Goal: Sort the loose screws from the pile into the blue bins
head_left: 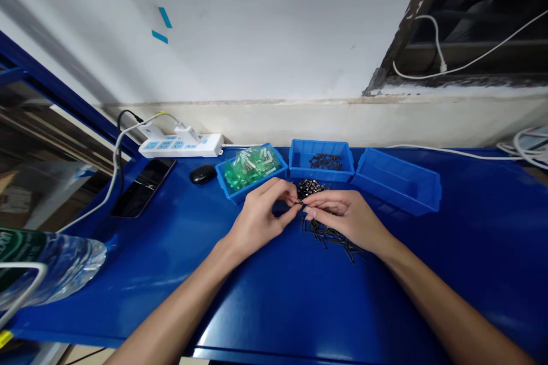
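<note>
The left hand [261, 217] and right hand [353, 218] pinch a small dark piece [302, 203] between their fingers [290, 216], scattered screws [319, 232] near-right.

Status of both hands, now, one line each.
Left hand: closed, fingertips pinching a small dark piece, too small to identify.
Right hand: fingertips at the same piece; whether they grip it cannot be told.
</note>
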`<act>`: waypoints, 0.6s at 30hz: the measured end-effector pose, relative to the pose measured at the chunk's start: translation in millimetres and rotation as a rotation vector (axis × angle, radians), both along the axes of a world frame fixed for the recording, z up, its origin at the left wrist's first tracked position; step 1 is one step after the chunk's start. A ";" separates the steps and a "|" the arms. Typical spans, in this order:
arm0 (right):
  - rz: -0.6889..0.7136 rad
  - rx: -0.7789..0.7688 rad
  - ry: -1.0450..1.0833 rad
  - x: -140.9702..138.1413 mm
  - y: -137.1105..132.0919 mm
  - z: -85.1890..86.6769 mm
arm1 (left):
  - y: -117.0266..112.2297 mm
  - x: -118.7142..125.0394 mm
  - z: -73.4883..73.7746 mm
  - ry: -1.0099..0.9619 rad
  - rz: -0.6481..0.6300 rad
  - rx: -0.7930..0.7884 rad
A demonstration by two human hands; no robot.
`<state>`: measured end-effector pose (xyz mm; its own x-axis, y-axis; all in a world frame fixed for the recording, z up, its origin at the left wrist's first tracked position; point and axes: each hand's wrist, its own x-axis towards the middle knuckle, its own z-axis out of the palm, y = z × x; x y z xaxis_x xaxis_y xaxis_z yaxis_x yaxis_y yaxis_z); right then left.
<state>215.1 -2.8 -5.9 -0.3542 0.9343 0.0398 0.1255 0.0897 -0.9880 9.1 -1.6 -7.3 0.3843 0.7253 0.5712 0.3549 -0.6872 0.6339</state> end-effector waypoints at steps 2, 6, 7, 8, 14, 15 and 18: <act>-0.012 -0.037 0.014 0.3 0.3 2.5 | -0.6 -0.4 0.7 -0.008 -0.010 -0.014; -0.152 -0.036 -0.006 3.0 2.0 4.6 | -0.4 -4.6 3.4 0.171 -0.020 -0.047; -0.215 -0.017 0.017 4.1 2.9 4.3 | -0.2 -5.7 3.6 0.249 -0.031 -0.059; -0.281 0.004 0.053 5.3 3.9 3.6 | 0.0 -6.6 3.4 0.326 -0.044 -0.072; -0.429 0.040 0.196 9.0 7.4 -0.7 | 1.2 -5.2 -5.7 0.556 -0.069 -0.108; -0.417 0.039 0.197 8.7 7.1 -0.5 | 1.6 -4.8 -7.3 0.561 -0.066 -0.106; -0.390 0.045 0.190 7.7 5.8 1.3 | 3.0 -4.9 -9.7 0.564 -0.065 -0.101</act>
